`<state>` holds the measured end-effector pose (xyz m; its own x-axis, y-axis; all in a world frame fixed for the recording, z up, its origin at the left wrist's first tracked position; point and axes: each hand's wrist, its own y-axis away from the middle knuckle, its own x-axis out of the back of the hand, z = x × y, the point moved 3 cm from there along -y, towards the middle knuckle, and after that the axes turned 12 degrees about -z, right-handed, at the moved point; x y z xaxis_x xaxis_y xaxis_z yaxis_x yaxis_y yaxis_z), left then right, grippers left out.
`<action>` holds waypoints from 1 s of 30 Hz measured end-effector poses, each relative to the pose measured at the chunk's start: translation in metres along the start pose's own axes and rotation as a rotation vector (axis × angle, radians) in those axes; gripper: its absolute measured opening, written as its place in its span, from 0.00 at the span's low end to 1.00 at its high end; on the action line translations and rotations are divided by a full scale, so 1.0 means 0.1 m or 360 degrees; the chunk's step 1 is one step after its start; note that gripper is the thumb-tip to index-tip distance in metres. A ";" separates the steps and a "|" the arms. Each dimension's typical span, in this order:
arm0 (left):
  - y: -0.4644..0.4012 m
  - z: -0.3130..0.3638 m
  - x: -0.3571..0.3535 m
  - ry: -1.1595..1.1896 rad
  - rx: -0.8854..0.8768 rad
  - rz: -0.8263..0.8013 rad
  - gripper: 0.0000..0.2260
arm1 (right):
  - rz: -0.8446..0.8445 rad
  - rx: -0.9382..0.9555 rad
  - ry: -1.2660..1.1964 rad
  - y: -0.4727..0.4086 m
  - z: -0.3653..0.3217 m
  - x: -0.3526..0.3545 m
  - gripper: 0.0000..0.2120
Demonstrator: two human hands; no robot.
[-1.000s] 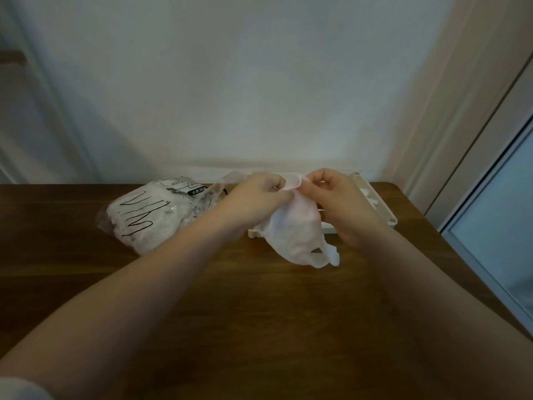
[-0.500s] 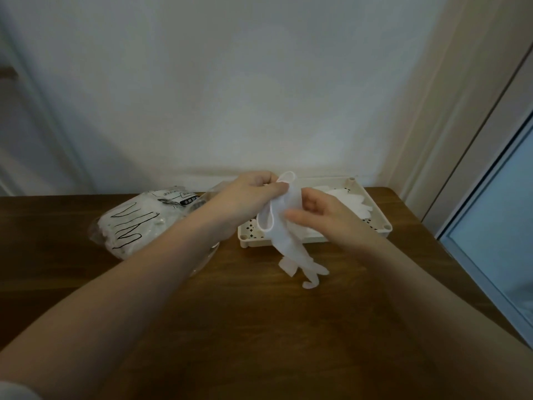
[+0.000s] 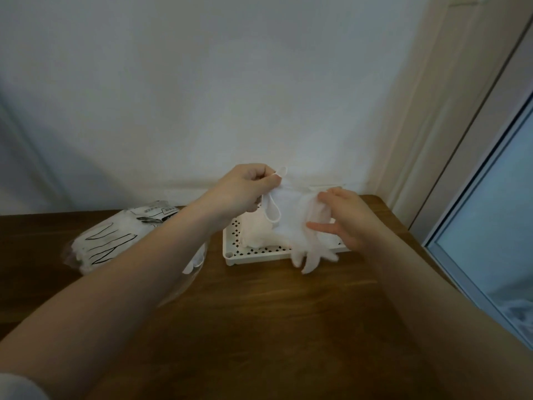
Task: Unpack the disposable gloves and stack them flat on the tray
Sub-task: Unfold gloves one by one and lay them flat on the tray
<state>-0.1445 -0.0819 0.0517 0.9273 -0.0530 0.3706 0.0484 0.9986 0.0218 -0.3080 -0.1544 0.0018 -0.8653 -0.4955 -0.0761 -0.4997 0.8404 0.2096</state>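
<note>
A thin white disposable glove hangs above the white perforated tray, its fingers dangling past the tray's front edge. My left hand pinches the glove's cuff at the top. My right hand is at the glove's right side, thumb stretched out against it and fingers loosely bent. Other white gloves lie in the tray beneath. The clear plastic pack of gloves, printed with black hand outlines, lies to the left on the table.
The brown wooden table runs up to a white wall. Its right corner ends close to a door frame and a glass panel. The tray stands at the table's back edge.
The glove went from a bunched wad held in both hands to hanging unfolded. Both hands have carried it back and over the tray, and the right hand has opened along its side.
</note>
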 end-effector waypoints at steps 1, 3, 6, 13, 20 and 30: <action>-0.03 0.00 0.02 -0.0061 0.0001 0.0010 0.09 | -0.0003 0.0011 -0.0155 -0.04 -0.01 0.02 0.06; -0.09 0.00 0.07 -0.0157 0.0005 0.0029 0.08 | 0.0070 0.0061 -0.0252 -0.10 -0.02 0.09 0.06; -0.20 -0.02 0.13 -0.0014 0.0009 0.0030 0.08 | 0.0251 0.0256 -0.0197 -0.19 -0.07 0.17 0.09; -0.54 0.04 0.10 0.0349 -0.0108 0.0007 0.10 | 0.0455 0.0778 0.0463 -0.35 -0.19 0.27 0.09; -0.66 -0.37 0.23 -0.1186 -0.0031 -0.0027 0.07 | 0.0175 0.0748 0.1693 -0.40 0.17 0.38 0.10; -0.49 -0.85 0.04 -0.1471 0.0223 -0.0536 0.08 | -0.0097 -0.0072 0.2386 -0.37 0.29 0.33 0.19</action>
<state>-0.1116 -0.1313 -0.0263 0.2163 -0.3743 0.9017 0.1563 0.9250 0.3464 -0.3194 -0.1960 -0.0363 0.0132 -0.3107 0.9504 -0.5066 0.8174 0.2742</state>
